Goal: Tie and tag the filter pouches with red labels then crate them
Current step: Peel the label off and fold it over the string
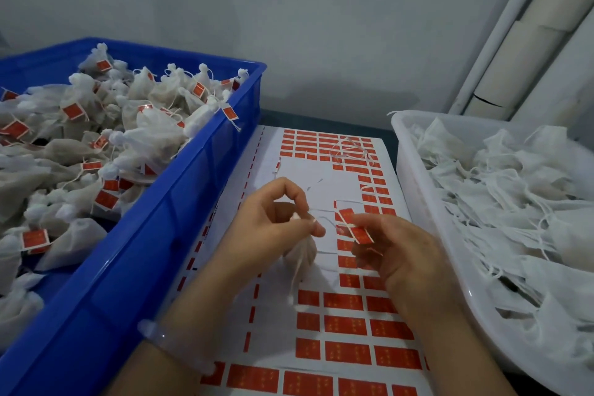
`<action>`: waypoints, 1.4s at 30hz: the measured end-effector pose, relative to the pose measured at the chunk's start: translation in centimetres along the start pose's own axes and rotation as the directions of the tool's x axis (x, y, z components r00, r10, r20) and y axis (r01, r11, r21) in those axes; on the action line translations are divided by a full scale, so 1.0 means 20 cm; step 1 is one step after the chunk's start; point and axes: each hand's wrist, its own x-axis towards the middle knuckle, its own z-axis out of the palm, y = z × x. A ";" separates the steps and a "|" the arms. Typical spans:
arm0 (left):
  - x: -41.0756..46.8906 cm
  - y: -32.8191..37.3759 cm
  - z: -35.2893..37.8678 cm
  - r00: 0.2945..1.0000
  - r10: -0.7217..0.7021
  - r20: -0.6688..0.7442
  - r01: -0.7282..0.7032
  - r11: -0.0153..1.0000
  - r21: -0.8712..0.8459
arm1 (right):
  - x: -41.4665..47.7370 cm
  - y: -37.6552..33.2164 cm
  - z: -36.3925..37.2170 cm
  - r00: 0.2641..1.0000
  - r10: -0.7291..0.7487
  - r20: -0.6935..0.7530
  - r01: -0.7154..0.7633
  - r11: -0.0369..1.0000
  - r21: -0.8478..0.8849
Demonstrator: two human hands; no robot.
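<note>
A small white filter pouch (300, 255) hangs below my left hand (273, 228), which pinches its gathered neck and drawstring above the label sheet. My right hand (395, 251) pinches a peeled red label (353, 226) just right of the string, its fingers curled. A thin white string (321, 212) runs between the two hands. The white sheet of red labels (347, 328) lies flat under both hands, with several labels peeled from its middle. The blue crate (180, 202) on the left holds many tied pouches with red tags.
A white tub (418, 202) on the right is full of untied white pouches with loose strings. Loose string scraps (350, 149) lie at the far end of the sheet. A grey wall stands behind, with white pipes (514, 42) at the right corner.
</note>
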 end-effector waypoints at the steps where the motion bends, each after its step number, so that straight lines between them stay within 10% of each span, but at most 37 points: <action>1: 0.00 0.01 0.00 1.000 0.022 0.007 -0.022 0.999 0.024 | 0.00 -0.01 0.01 0.999 -0.026 -0.036 0.025 0.999 -0.029; 11: -0.04 0.06 -0.02 0.974 0.214 0.076 -0.218 0.974 0.054 | 0.00 -0.03 0.04 0.993 -0.069 -0.094 0.060 0.993 -0.099; 23: -0.02 0.02 0.03 0.968 -0.142 0.208 0.123 0.987 0.101 | 0.03 0.00 0.04 0.980 0.125 -0.153 -0.107 0.987 0.121; 37: -0.02 0.00 0.03 0.948 -0.129 0.290 0.093 0.986 0.135 | 0.04 0.01 0.00 0.924 0.365 0.111 -0.363 0.750 0.553; 42: -0.02 -0.01 0.03 0.954 -0.121 0.273 0.091 0.989 0.119 | 0.04 0.02 0.00 0.961 0.271 0.054 -0.268 0.871 0.411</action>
